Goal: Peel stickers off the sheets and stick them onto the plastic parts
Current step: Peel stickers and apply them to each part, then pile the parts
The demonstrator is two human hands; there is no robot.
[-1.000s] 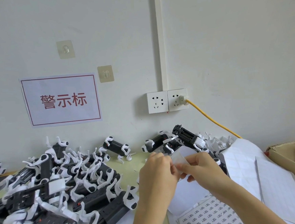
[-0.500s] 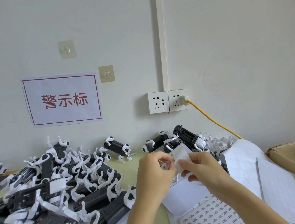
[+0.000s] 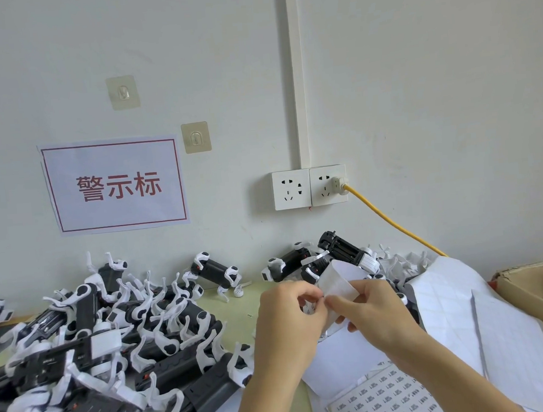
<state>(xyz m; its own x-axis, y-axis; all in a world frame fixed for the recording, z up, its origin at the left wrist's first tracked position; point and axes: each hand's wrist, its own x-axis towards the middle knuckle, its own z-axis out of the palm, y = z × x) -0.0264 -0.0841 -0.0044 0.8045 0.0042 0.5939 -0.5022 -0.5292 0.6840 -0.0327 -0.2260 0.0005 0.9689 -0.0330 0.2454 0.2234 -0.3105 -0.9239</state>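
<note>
My right hand (image 3: pixel 367 310) pinches a curled white sticker sheet (image 3: pixel 337 277) held up over the table. My left hand (image 3: pixel 288 318) meets it at the sheet's lower edge, fingers curled and pinching there; whether a sticker sits between the fingertips is hidden. A large pile of black and white plastic parts (image 3: pixel 118 341) covers the table's left side. More plastic parts (image 3: pixel 339 252) lie against the wall behind my hands. A sheet of printed stickers (image 3: pixel 386 398) lies flat below my right forearm.
Blank peeled backing sheets (image 3: pixel 460 314) are stacked to the right. A cardboard box (image 3: pixel 537 295) stands at the far right edge. A yellow cable (image 3: pixel 391 222) runs from the wall socket (image 3: pixel 327 185) down behind the sheets. A red-lettered sign (image 3: pixel 116 185) hangs on the wall.
My left hand's fingertips have drawn slightly away from the sheet's edge, opening a small gap, while the right hand keeps the sheet raised. Both hands stay in nearly the same place.
</note>
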